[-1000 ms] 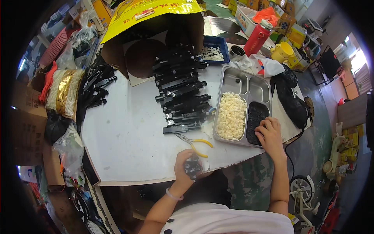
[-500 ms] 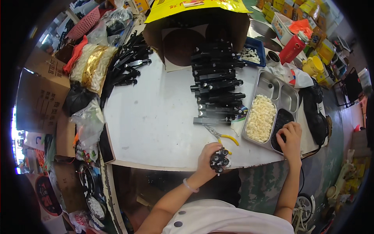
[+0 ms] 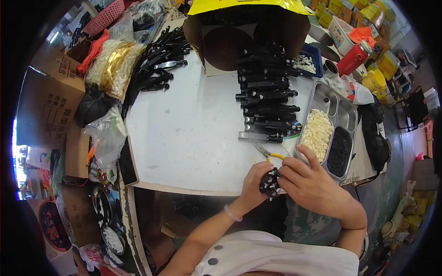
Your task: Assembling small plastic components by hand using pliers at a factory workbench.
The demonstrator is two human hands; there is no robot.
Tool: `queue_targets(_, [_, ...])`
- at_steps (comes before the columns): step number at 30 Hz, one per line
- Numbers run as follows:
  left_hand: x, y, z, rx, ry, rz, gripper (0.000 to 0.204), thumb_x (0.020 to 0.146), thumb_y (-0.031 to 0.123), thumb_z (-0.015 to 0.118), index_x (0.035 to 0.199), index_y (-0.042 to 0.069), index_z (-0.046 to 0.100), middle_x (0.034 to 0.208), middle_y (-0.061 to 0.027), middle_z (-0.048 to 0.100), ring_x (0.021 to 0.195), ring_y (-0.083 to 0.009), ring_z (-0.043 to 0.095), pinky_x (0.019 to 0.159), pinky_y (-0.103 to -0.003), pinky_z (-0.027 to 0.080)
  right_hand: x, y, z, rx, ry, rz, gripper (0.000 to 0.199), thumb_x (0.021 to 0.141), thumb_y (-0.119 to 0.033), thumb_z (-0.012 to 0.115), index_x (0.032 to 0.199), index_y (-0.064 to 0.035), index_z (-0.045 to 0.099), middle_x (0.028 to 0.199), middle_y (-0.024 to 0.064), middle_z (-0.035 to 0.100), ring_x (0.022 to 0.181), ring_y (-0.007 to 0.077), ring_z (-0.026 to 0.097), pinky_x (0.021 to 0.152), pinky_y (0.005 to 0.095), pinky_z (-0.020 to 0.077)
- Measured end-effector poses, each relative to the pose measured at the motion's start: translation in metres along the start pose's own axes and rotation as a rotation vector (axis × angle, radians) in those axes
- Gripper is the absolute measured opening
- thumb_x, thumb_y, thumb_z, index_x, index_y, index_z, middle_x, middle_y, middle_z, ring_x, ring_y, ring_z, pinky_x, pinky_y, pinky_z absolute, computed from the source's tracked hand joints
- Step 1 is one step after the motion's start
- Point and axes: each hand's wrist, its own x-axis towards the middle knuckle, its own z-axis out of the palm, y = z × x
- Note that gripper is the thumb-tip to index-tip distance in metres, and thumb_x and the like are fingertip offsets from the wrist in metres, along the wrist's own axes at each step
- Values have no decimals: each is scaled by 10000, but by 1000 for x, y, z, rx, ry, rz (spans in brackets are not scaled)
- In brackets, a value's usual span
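"Along the left of your white tabletop, what lies there?"

"Slim black plastic parts, heaped loosely."

"And your grip?"

"My left hand is curled tightly around a bundle of small black parts by the table's near edge. Beyond it, a row of black plastic pieces lies side by side, yellow-handled pliers just in front."

"Your other hand?"

"My right hand has fingertips against the bundle, index finger lifted; whether they pinch anything, I cannot tell. Farther right, a steel compartment tray holds cream pieces and tiny black bits."
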Motion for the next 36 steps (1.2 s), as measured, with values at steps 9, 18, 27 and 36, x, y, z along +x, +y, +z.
queue_targets(9, [1,0,-2,-26,13,-6,690,591,68,812,1190,61,469,1133,-161,552,1014,-362,559,854,-410,475,-9,-21,11,-37,119,26,166,714,-69,625,875,-60,666,966,40,569,1057,189,504,1072,522,297])
queue_targets(18, [4,1,3,-31,1,26,512,735,40,728,1174,53,466,1121,-142,532,968,-252,573,827,-327,481,-85,14,37,-42,476,724,138,770,-22,636,900,-61,662,926,75,551,1027,284,498,1020,483,316])
queue_targets(27, [2,3,-2,50,-44,11,615,680,-73,710,1188,91,404,1120,-163,534,1000,-272,553,873,-344,444,-140,60,92,23,240,810,142,706,-100,707,820,-67,630,929,62,539,1066,268,471,1035,480,287])
queue_targets(36, [0,3,1,65,-27,-34,610,689,-77,704,1185,92,391,1132,-167,529,1009,-254,543,887,-340,433,-137,78,112,-6,176,744,125,714,-97,703,803,-59,623,927,50,538,1073,251,473,1056,483,277])
